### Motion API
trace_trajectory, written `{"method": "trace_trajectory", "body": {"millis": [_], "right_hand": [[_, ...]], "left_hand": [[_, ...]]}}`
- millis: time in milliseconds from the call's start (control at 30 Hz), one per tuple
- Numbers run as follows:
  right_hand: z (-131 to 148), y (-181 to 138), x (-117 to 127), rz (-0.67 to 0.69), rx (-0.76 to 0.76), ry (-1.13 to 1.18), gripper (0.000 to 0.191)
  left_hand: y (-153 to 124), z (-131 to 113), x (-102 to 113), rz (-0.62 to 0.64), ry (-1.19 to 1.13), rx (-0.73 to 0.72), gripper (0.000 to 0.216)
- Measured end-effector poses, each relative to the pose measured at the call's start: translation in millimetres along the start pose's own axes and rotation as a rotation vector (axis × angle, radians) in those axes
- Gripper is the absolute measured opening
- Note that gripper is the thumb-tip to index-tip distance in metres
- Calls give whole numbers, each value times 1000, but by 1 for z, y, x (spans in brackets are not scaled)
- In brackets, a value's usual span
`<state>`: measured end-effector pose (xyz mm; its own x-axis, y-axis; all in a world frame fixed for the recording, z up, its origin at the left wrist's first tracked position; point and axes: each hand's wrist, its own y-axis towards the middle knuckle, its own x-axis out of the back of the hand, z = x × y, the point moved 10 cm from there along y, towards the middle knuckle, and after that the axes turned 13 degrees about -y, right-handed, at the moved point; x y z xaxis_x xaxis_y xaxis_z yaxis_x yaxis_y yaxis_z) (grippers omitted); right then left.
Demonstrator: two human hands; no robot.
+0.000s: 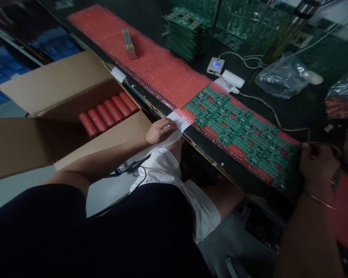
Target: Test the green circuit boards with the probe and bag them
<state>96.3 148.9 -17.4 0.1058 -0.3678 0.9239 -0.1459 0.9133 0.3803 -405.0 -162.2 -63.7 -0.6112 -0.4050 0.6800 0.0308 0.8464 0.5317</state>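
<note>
Open cardboard box (60, 83) of red rolls (108, 112); stacked green boards (184, 33) beyond.
</note>
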Motion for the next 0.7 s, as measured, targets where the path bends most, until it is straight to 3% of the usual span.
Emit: {"method": "trace_trajectory", "body": {"millis": [133,267,367,467,567,700], "right_hand": [[-2,2,-2,-34,18,-18,36],[7,-1,4,-9,54,40,34],[17,-2,4,4,110,69,36],[17,0,2,-34,115,64,36],[15,-1,-2,-56,131,97,35],[16,-2,-4,-64,146,117,35]], "left_hand": [[2,-9,5,14,-15,-2,31],[18,-22,22,82,-69,137,33],[44,-37,33,179,-121,197,28],[85,-66,36,265,-217,164,24],[130,-106,16,387,-356,77,23],[183,-159,-39,537,-450,-107,26]]}}
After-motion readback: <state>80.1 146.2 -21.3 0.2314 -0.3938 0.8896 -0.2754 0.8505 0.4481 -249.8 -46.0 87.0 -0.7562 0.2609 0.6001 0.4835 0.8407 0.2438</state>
